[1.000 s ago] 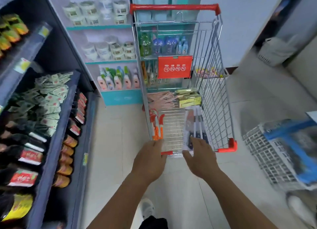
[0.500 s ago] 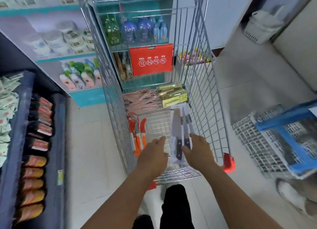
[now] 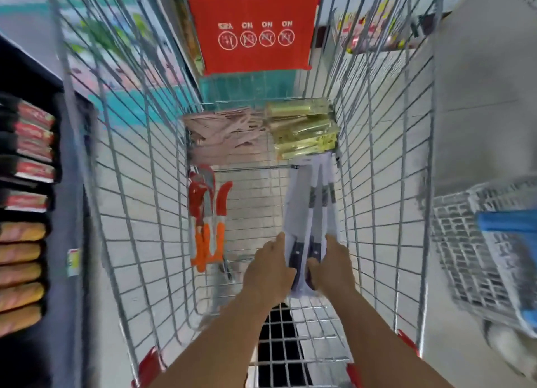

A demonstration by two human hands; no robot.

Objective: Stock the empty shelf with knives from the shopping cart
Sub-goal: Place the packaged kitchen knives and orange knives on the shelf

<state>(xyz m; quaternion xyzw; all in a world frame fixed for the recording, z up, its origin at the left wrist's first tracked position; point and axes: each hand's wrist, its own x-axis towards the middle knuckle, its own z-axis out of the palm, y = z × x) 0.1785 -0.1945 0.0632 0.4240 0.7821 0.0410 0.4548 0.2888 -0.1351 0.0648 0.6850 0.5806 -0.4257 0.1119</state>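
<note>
Both my arms reach down into the wire shopping cart (image 3: 377, 184). Packs of black-handled knives on white cards (image 3: 315, 204) lie along the cart's right side. My left hand (image 3: 268, 271) grips the handle end of the packs from the left. From the right, my right hand (image 3: 334, 267) holds the same end, fingers curled round the edge. Orange-handled knives (image 3: 207, 222) lie along the cart's left side, apart from my hands. At the far end sit pink packs (image 3: 223, 132) and gold packs (image 3: 303, 132).
A red warning sign (image 3: 255, 30) hangs on the cart's far wall. Dark shelves with red and orange packets (image 3: 26, 201) stand at the left. A white crate with a blue piece (image 3: 491, 242) sits on the floor at the right.
The view has moved closer over the cart. Both hands have gone deeper inside and closed on the handle end of the black-handled knife packs.
</note>
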